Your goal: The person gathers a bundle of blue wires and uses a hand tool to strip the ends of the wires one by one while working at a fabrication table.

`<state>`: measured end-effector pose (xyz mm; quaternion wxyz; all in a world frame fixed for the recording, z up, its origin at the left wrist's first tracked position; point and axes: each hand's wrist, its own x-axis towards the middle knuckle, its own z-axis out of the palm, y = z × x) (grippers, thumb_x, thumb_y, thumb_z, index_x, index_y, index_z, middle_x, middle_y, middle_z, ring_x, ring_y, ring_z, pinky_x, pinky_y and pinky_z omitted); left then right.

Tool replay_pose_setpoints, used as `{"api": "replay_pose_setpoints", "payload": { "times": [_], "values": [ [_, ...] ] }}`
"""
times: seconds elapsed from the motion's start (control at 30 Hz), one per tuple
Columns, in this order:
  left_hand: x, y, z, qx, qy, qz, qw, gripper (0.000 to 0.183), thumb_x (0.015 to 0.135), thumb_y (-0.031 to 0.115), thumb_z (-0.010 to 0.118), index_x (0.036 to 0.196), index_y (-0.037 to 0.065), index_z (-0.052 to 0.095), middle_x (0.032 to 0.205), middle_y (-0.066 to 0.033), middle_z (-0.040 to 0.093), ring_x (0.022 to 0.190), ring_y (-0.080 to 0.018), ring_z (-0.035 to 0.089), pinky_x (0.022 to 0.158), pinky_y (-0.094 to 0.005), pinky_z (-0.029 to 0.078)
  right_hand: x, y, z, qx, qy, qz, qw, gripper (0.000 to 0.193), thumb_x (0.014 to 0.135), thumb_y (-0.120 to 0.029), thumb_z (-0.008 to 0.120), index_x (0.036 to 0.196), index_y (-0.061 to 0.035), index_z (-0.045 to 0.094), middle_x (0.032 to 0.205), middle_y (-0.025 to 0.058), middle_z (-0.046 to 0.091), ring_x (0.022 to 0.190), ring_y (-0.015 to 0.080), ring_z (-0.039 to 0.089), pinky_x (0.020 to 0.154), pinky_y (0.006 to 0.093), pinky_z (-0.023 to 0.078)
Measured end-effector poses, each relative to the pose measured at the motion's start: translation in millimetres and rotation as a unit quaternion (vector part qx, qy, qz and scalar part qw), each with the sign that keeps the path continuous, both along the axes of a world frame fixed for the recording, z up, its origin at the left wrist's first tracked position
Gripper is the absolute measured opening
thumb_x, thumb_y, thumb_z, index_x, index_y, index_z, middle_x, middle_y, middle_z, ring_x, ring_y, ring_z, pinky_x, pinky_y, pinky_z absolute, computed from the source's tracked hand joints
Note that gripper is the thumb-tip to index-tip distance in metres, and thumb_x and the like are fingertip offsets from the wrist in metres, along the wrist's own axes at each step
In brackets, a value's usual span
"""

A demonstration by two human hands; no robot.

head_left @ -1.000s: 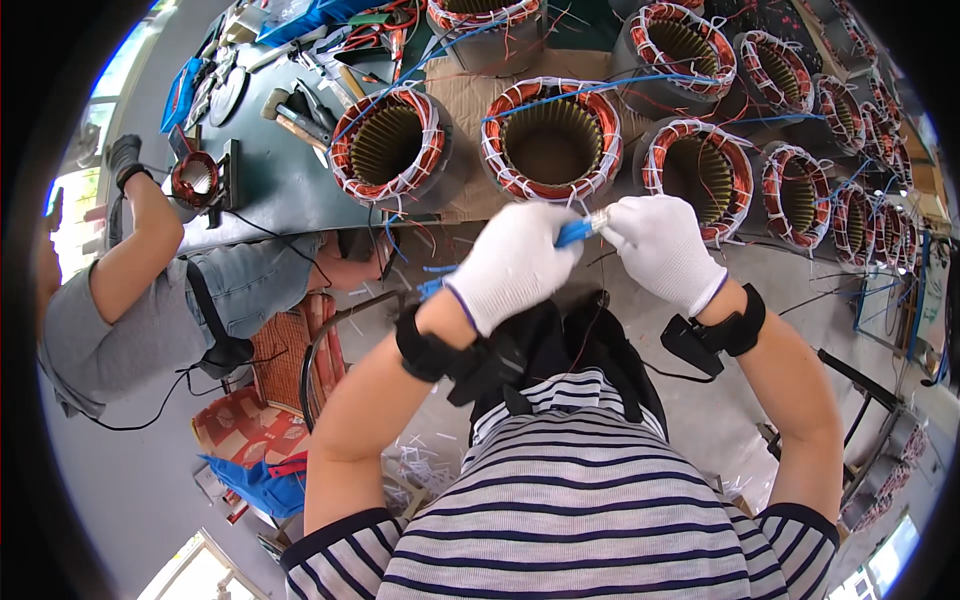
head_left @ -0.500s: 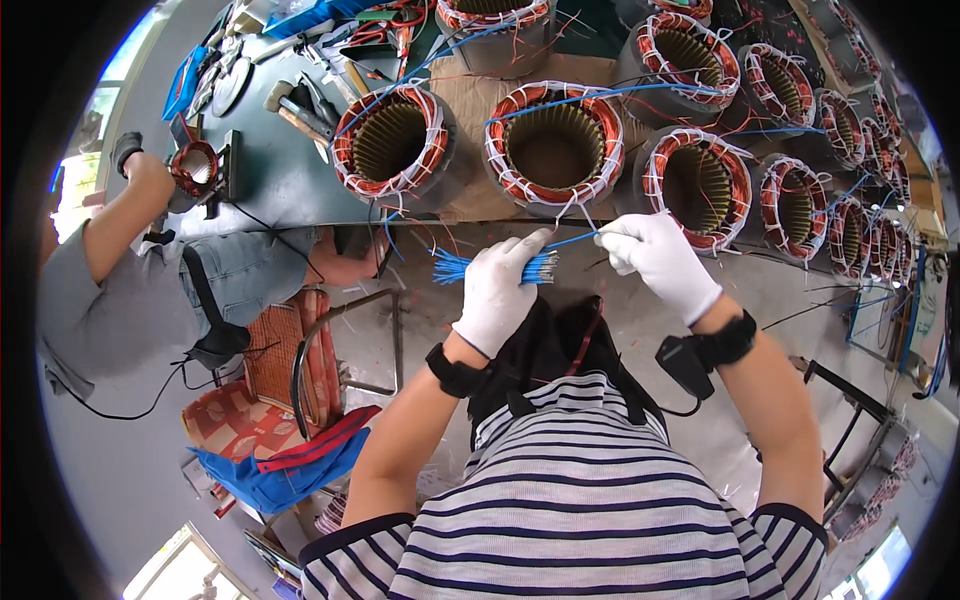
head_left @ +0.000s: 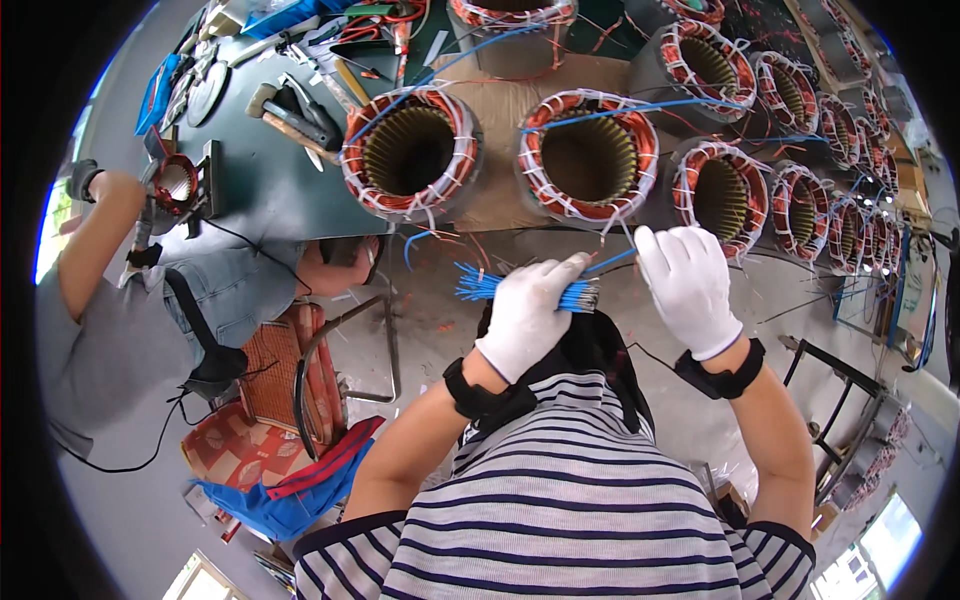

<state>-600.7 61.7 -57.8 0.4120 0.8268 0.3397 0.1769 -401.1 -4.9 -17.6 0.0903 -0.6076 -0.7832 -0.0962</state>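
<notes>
My left hand (head_left: 532,318), in a white glove, is closed around a bundle of short blue wires (head_left: 480,284). Their pale ends stick out on the bundle's right side. One blue wire (head_left: 612,262) stretches from the left thumb and forefinger across to my right hand (head_left: 692,290). That hand, also white-gloved, has its fingers bent and pinches the wire's far end; the fingertips partly hide the grip. Just beyond both hands, at the bench edge, stands a motor stator (head_left: 632,180) with red-orange windings laced in white cord. A blue lead lies across its top.
Another stator (head_left: 462,170) stands left on cardboard (head_left: 497,190), with several more to the right. Hammers (head_left: 290,125), pliers and scissors lie at the back left of the green bench (head_left: 255,200). A co-worker (head_left: 130,310) sits left, near a red patterned chair (head_left: 235,440).
The view has shifted, so the bench and stators sit farther right and lower. My right hand has turned more upright at the wire's end. My left hand still grips the bundle.
</notes>
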Motion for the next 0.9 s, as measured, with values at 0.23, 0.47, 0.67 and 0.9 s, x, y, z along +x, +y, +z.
{"api": "replay_pose_setpoints", "payload": {
  "times": [0.23, 0.47, 0.67, 0.9],
  "values": [
    [-1, 5, 16, -0.087, -0.023, -0.009, 0.996, 0.032, 0.075, 0.004, 0.061, 0.107, 0.003, 0.063, 0.094, -0.0164, 0.066, 0.085, -0.0333, 0.064, 0.075, -0.0389, 0.051, 12, 6, 3, -0.098, 0.049, 0.015, 0.994, 0.012, 0.071, -0.010, 0.058, 0.083, -0.0059, 0.058, 0.064, 0.0077, 0.050, 0.062, 0.0229, 0.052, 0.060, 0.0369, 0.039],
    [2, 7, 1, 0.082, 0.021, -0.007, 0.996, 0.034, 0.072, 0.004, 0.061, 0.106, 0.007, 0.064, 0.092, -0.0151, 0.066, 0.085, -0.0335, 0.063, 0.075, -0.0396, 0.051, 31, 24, 12, -0.329, 0.364, -0.043, 0.870, 0.022, 0.080, -0.020, 0.055, 0.083, 0.0008, 0.062, 0.072, 0.0174, 0.060, 0.062, 0.0333, 0.058, 0.058, 0.0382, 0.045],
    [-4, -5, 13, 0.003, -0.010, 0.069, 0.998, 0.036, 0.072, -0.001, 0.061, 0.107, 0.005, 0.065, 0.094, -0.0174, 0.065, 0.086, -0.0353, 0.063, 0.075, -0.0362, 0.051, 28, -8, 32, -0.083, 0.191, -0.019, 0.978, 0.038, 0.070, -0.015, 0.070, 0.105, -0.0042, 0.059, 0.099, 0.0099, 0.057, 0.095, 0.0293, 0.053, 0.083, 0.0397, 0.041],
    [-1, -5, 9, 0.003, -0.026, 0.068, 0.997, 0.036, 0.071, -0.003, 0.059, 0.106, 0.004, 0.064, 0.091, -0.0171, 0.064, 0.084, -0.0356, 0.062, 0.073, -0.0368, 0.050, 18, 2, 30, -0.002, -0.002, 0.100, 0.995, 0.036, 0.068, -0.015, 0.065, 0.101, -0.0022, 0.058, 0.094, 0.0090, 0.054, 0.093, 0.0261, 0.053, 0.085, 0.0395, 0.041]
  ]
}}
